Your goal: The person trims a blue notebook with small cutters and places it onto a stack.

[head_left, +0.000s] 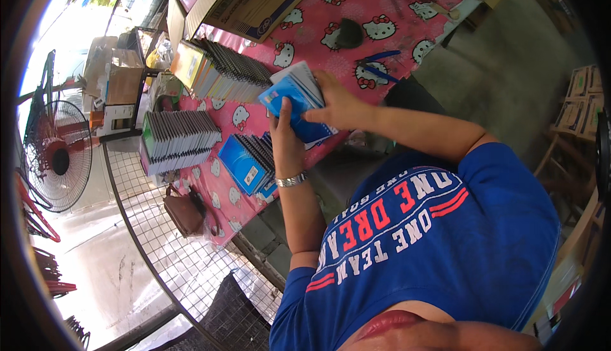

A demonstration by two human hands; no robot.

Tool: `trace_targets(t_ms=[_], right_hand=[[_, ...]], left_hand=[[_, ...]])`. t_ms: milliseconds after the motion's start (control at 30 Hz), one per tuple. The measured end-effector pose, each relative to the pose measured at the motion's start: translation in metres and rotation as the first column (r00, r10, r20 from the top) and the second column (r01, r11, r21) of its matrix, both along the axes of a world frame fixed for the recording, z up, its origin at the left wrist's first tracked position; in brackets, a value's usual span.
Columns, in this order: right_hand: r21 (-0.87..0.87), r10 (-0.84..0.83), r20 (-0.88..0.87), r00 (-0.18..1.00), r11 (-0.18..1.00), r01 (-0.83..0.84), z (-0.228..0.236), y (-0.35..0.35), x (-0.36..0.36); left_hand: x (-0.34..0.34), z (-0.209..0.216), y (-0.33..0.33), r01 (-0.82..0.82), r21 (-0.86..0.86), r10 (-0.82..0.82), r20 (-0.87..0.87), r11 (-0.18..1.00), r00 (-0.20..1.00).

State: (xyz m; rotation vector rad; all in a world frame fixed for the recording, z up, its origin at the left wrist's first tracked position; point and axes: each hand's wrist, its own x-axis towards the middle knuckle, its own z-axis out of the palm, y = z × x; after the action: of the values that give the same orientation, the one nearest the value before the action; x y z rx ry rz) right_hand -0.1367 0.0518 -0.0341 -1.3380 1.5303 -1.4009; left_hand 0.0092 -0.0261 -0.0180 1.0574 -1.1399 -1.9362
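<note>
Over the table's near edge I hold a small bundle of notebooks (299, 95) with blue covers and white pages, slightly fanned. My left hand (286, 131) grips the bundle's left side, its thumb lying on the blue cover. Around the right side closes my right hand (336, 104), with the thumb across the front and fingers at the page edges. Just left of my left wrist, which wears a silver-coloured watch, lies a row of blue spiral notebooks (240, 165). Farther left stands a stack of spiral notebooks (181, 138) with dark bindings.
Another long row of spiral notebooks (219, 71) stands beyond, beside a cardboard box (254, 4). The pink tablecloth (312, 17) has a white cat print. Blue-handled pliers (379, 64) and a dark stone-like lump (349, 34) lie on it. A brown bag (184, 211) and a fan (60, 157) are left.
</note>
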Motion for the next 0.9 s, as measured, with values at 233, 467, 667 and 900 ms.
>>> trace_targets(t_ms=[233,467,667,900], right_hand=[[0.043,-0.186,0.523,0.832,0.98,0.192,-0.049,0.03,0.026],[0.201,-0.199,-0.403,0.893,0.933,0.299,-0.036,-0.027,-0.185],[-0.231,-0.452,-0.865,0.218,0.743,0.628,-0.15,-0.044,-0.289],[0.146,-0.269,-0.855,0.443,0.696,0.703,-0.134,-0.057,-0.302]], left_hand=[[-0.02,0.012,-0.041,0.626,-0.14,-0.408,0.647,0.767,0.644],[-0.012,-0.012,-0.055,0.784,-0.126,-0.254,0.905,0.607,0.342],[-0.03,0.027,0.03,0.865,-0.47,0.357,0.85,0.178,0.388],[-0.006,-0.004,0.057,0.832,-0.548,0.423,0.777,0.091,0.466]])
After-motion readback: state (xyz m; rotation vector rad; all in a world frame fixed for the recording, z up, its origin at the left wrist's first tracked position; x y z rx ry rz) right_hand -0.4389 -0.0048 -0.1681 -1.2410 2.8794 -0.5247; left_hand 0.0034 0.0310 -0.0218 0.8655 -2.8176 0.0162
